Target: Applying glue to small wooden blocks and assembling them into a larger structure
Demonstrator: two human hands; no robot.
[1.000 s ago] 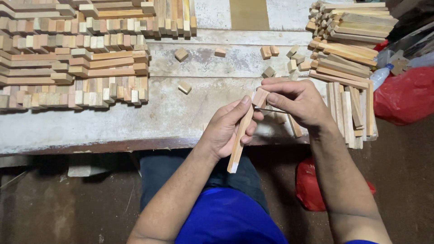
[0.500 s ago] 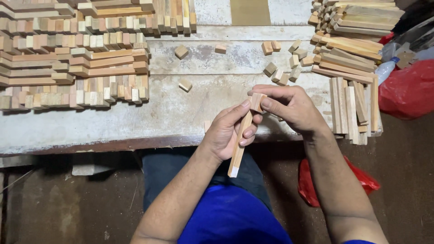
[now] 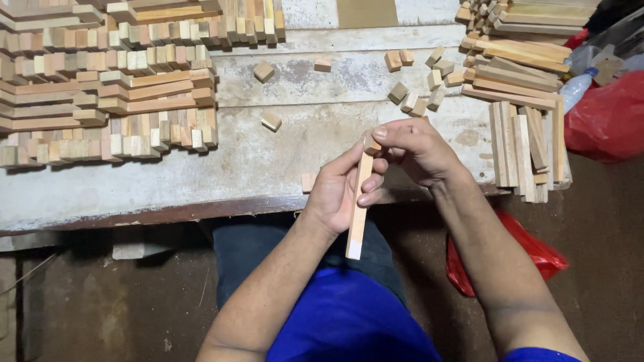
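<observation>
While the left hand (image 3: 335, 191) is gripping a long wooden stick (image 3: 358, 208) just over the bench (image 3: 201, 177) edge, the right hand (image 3: 416, 151) is pinching its upper end. Stacked wooden strips (image 3: 107, 100) are lying to the left, loose small blocks (image 3: 419, 80) beyond, and more strips (image 3: 520, 100) to the right.

Workbench (image 3: 168, 181): I log a worn, whitish plank top with a dark, chipped front edge, spanning the upper frame. Floor (image 3: 87, 308): dull brown, dusty, scuffed, seen below the bench. Stacked wooden sticks (image 3: 100, 87): I count many rows, upper left. Second pile of sticks (image 3: 523, 80): upper right. Loose small wood blocks (image 3: 419, 80): scattered between the piles. Red plastic bag (image 3: 607, 117): far right. Light: I note it even and soft.
</observation>
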